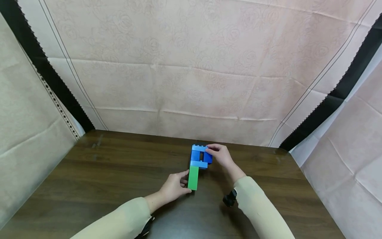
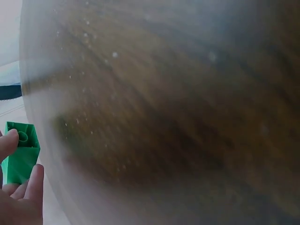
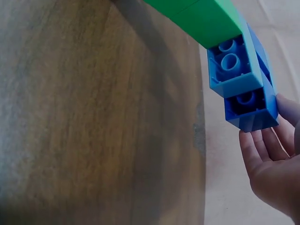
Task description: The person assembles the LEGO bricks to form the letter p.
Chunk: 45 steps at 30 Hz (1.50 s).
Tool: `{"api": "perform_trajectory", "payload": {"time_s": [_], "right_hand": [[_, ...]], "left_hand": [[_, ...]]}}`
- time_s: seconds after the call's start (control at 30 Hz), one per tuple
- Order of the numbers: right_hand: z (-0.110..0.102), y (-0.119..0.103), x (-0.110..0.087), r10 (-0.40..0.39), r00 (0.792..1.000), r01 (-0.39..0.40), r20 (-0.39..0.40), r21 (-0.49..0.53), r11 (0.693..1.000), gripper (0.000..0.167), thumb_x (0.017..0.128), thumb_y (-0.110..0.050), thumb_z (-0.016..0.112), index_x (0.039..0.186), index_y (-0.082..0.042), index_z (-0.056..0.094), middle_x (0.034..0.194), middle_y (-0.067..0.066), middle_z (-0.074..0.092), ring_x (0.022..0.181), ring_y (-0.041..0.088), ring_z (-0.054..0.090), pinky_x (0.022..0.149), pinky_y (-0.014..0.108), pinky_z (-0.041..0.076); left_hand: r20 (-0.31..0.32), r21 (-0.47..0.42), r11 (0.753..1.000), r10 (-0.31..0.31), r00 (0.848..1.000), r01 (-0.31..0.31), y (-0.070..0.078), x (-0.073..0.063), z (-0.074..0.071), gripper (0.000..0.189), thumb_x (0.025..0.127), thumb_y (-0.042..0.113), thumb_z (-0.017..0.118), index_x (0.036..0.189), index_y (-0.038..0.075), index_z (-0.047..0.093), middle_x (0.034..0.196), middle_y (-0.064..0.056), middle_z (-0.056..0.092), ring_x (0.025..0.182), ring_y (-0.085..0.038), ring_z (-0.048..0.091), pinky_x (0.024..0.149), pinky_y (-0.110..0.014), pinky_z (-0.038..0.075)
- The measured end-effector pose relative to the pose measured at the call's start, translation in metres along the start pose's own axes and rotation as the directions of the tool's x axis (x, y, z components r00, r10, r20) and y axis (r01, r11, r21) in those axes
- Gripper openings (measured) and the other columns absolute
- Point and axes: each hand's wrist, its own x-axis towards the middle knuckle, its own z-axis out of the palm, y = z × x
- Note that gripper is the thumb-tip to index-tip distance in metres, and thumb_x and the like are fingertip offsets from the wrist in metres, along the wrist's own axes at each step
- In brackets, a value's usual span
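Observation:
Between the two hands is a joined block build of toy bricks, held over the table. Its lower part is a green brick column; above sit light blue bricks and dark blue bricks around a small gap. My left hand grips the green end, thumb at the bottom. In the left wrist view the hollow underside of the green column shows beside the thumb. My right hand pinches the dark blue side at the upper right. From the right wrist, the hollow undersides of a light blue brick and a dark blue brick are visible.
A brown wooden table lies beneath the hands. Pale patterned cloth hangs behind its far edge and on both sides, with black strips at the corners. A black device is strapped at the right wrist.

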Motion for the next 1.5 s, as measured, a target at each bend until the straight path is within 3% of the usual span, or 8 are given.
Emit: {"api": "perform_trajectory", "payload": {"time_s": [0.2,0.5,0.93,1.5], "right_hand": [[0.007,0.013,0.007,0.074,0.997,-0.074,0.000,0.057,0.996,0.030,0.089,-0.025,0.063,0.116,-0.011,0.065,0.122,0.011,0.061,0.114,0.028,0.054,0.099,0.044,0.045],[0.016,0.028,0.010,0.104,0.994,-0.106,0.043,0.048,0.993,0.032,0.089,-0.021,0.064,0.119,-0.010,0.064,0.126,0.013,0.060,0.119,0.030,0.052,0.102,0.047,0.042],[0.025,0.031,0.008,0.125,0.989,-0.127,0.078,0.016,0.992,0.031,0.091,-0.013,0.060,0.121,-0.009,0.062,0.127,0.015,0.059,0.118,0.032,0.053,0.101,0.047,0.043],[0.027,0.029,0.007,0.106,0.992,-0.105,0.063,-0.020,0.994,0.032,0.091,-0.010,0.059,0.123,-0.006,0.060,0.124,0.016,0.060,0.115,0.031,0.055,0.100,0.046,0.045]], "left_hand": [[-0.022,-0.024,0.999,-0.030,0.999,0.029,-0.001,0.001,0.002,0.064,0.075,0.007,0.077,0.130,-0.008,0.048,0.122,-0.024,0.058,0.093,-0.026,0.065,0.077,-0.035,0.056],[-0.034,-0.063,0.997,-0.053,0.998,0.051,-0.008,0.001,0.005,0.060,0.074,0.004,0.077,0.125,-0.010,0.050,0.113,-0.022,0.062,0.087,-0.022,0.065,0.073,-0.031,0.056],[-0.010,-0.118,0.988,-0.101,0.995,0.099,-0.011,0.004,0.008,0.059,0.073,0.006,0.078,0.123,-0.010,0.051,0.112,-0.021,0.063,0.087,-0.022,0.065,0.074,-0.032,0.056],[-0.003,-0.113,0.989,-0.101,0.995,0.100,-0.013,0.005,0.004,0.060,0.075,0.004,0.076,0.127,-0.009,0.049,0.114,-0.022,0.061,0.089,-0.022,0.064,0.076,-0.034,0.056]]}}
